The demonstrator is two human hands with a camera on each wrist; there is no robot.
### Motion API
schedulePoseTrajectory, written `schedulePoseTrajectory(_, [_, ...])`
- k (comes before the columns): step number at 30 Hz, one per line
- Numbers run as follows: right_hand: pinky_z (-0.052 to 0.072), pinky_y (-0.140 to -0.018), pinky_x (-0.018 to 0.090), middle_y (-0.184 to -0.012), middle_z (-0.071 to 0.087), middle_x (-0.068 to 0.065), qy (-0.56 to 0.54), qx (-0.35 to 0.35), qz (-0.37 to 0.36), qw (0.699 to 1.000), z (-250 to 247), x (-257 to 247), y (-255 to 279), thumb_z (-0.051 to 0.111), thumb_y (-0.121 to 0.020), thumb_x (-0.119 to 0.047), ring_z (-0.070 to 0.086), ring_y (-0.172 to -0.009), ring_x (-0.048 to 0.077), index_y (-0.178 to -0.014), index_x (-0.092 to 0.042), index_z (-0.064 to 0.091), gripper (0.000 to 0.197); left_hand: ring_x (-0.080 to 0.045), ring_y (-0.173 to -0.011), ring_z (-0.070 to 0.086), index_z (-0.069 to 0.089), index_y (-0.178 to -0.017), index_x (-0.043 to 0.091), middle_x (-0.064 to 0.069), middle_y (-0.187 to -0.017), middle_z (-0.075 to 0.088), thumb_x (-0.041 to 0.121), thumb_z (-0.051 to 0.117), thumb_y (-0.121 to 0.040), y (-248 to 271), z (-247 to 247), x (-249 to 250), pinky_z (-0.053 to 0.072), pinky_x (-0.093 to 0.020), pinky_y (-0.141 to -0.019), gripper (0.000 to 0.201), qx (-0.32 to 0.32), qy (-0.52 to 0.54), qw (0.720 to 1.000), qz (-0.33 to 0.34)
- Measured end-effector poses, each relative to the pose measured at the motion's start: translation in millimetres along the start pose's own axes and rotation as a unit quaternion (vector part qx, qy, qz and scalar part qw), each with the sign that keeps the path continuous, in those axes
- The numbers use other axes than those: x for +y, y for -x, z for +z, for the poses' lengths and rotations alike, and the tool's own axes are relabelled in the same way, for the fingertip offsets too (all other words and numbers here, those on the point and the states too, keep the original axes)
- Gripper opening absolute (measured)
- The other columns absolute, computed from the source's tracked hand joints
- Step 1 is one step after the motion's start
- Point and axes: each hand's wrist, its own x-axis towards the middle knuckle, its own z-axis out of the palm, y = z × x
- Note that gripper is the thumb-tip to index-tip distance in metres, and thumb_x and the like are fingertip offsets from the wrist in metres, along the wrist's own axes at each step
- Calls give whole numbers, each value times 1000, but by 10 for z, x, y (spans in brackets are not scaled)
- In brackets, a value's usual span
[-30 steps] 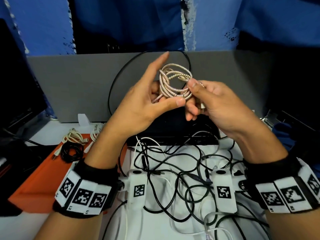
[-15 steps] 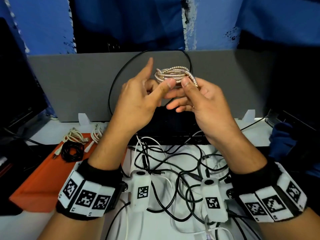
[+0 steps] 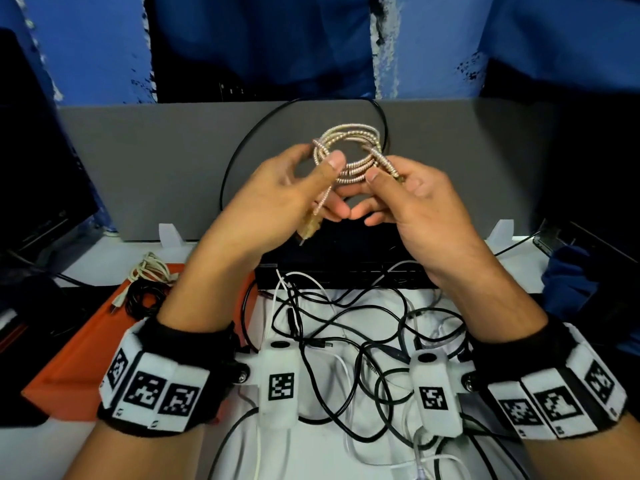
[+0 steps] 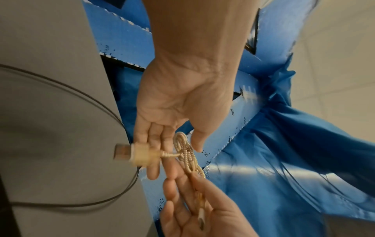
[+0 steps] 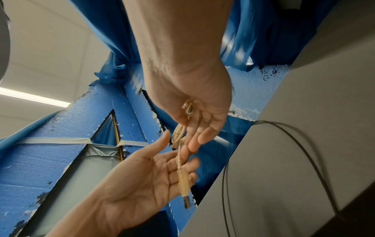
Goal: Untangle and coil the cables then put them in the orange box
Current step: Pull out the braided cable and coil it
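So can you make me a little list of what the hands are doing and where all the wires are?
left hand: pinches the gold cable coil with thumb and fingers
right hand: pinches the same coil on its other side
gold cable: coiled, held up in the air; one plug hangs below the left hand
orange box: on the left, with a black coil and a white coil inside
tangle: black and white cables on the table, still knotted

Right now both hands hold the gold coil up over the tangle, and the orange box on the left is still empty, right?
Not quite. Both hands, left and right, do hold the gold coil over the tangle, but the orange box isn't empty: the head view shows a black coil and a beige one in it.
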Motion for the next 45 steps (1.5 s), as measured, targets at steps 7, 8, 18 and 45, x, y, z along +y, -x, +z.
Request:
schedulePoseTrajectory(7, [51,-85,30,-110,76,-9,29,-15,20,999,-17,29,-14,51,-107,-26,73,-97,10,-113,-30,70,20,-27,-94,76,65,-113,9,-11,-104,77,16,63,-99,-8,-19,-21,62,-31,-78,15,14,143,989,-39])
schedulePoseTrajectory(8, [52,-88,30,-110,76,-9,23,-28,29,999,-13,26,-10,50,-108,-28,73,-101,9,-114,-30,70,21,-28,-94,76,65,-113,8,-13,-106,77,13,63,-99,-13,-19,-20,62,-32,-79,15,19,169,985,-34])
schedulePoseTrajectory(18, [63,-71,40,-105,75,12,-111,-100,102,983,26,-58,55,42,-109,-36,74,-84,33,-124,-21,67,33,-19,-80,72,68,-114,8,-5,-98,78,17,65,-97,-5,-52,-6,62,-28,-75,19,26,141,990,-12])
schedulePoseTrajectory(45, [47,-92,20,-104,61,-23,522,-488,153,682,-246,735,247,60,-89,-69,58,-95,-3,-146,-42,46,65,-25,-78,76,75,-108,8,-18,-91,77,70,94,-22,1063,-2328,-535,62,-25,-67,108,-53,-217,922,-317])
